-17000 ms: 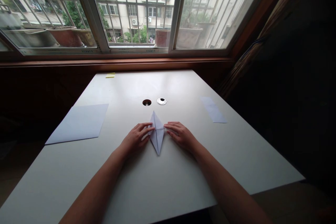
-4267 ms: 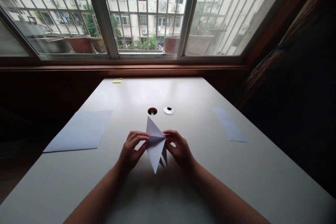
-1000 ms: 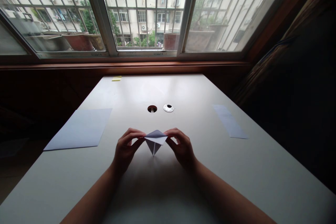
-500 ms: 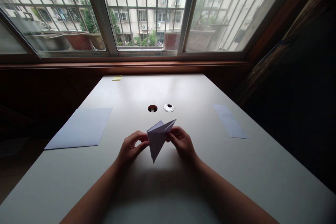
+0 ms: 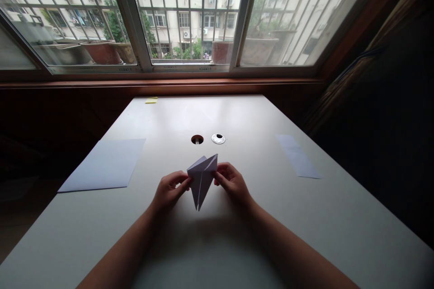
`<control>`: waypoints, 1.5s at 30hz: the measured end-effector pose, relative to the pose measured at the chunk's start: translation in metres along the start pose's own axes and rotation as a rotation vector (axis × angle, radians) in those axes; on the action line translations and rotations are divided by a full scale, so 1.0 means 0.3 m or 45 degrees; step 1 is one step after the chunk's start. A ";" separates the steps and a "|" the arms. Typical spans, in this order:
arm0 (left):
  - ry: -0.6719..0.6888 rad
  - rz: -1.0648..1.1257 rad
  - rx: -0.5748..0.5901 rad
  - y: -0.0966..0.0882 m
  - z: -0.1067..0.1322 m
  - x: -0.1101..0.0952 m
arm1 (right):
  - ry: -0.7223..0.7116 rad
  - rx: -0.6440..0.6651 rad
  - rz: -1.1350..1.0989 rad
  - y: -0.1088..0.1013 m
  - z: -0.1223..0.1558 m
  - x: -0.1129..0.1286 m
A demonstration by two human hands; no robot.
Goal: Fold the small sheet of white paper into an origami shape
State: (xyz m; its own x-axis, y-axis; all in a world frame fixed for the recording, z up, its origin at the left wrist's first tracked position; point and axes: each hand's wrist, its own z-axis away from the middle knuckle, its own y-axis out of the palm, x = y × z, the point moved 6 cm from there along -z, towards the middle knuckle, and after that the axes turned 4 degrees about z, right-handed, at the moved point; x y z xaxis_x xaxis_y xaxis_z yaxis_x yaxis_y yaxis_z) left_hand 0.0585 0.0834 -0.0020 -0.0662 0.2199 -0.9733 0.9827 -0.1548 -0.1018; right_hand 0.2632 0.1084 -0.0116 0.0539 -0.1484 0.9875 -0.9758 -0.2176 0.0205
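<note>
A folded white paper piece (image 5: pixel 202 179) with a point aimed down stands between my hands above the white table (image 5: pixel 237 235). My left hand (image 5: pixel 169 192) pinches its left edge with closed fingers. My right hand (image 5: pixel 231 184) pinches the right edge, fingers curled. Two upper flaps of the paper spread apart at the top. Its lower tip hangs close to the table surface.
A flat white sheet (image 5: pixel 103 165) lies at the table's left side. A narrow paper strip (image 5: pixel 297 156) lies at the right. A cable hole (image 5: pixel 197 139) and its round cap (image 5: pixel 218 138) sit beyond my hands. A yellow note (image 5: pixel 151 100) rests near the window sill.
The paper was opened wide and flat between my hands a second ago; now it is drawn narrower and upright, with the top flaps closer together. My hands have moved slightly inward.
</note>
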 end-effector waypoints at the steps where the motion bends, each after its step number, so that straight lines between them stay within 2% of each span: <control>1: -0.012 0.010 -0.015 -0.002 -0.001 0.003 | -0.016 -0.020 0.017 -0.004 0.001 0.002; 4: -0.061 0.036 -0.061 -0.009 -0.002 0.018 | -0.118 -0.043 0.040 -0.008 0.003 0.016; 8: -0.133 0.077 -0.090 -0.014 0.000 0.036 | -0.235 0.030 0.057 0.002 0.009 0.045; 13: -0.200 0.163 -0.090 -0.011 0.004 0.043 | -0.222 0.151 0.081 0.019 0.018 0.060; 21: -0.213 0.203 -0.014 0.001 -0.001 0.055 | -0.224 0.225 0.133 0.035 0.015 0.072; 25: -0.243 0.266 -0.006 0.009 -0.003 0.059 | -0.232 0.203 0.172 0.033 0.014 0.076; 30: -0.242 0.386 -0.088 0.007 -0.003 0.058 | -0.227 0.187 0.199 0.031 0.013 0.063; 38: -0.247 0.109 -0.018 0.004 -0.007 0.048 | -0.293 0.232 0.275 0.036 0.019 0.056; 45: -0.257 0.241 -0.169 -0.015 -0.005 0.058 | -0.242 0.092 0.163 0.012 0.014 0.060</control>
State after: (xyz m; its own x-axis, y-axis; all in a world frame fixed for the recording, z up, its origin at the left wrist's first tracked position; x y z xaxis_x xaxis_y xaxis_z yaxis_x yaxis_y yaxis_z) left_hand 0.0531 0.0894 -0.0181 0.0999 0.0016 -0.9950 0.9940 -0.0448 0.0997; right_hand 0.2615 0.1008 0.0056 -0.0241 -0.3569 0.9338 -0.9599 -0.2526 -0.1213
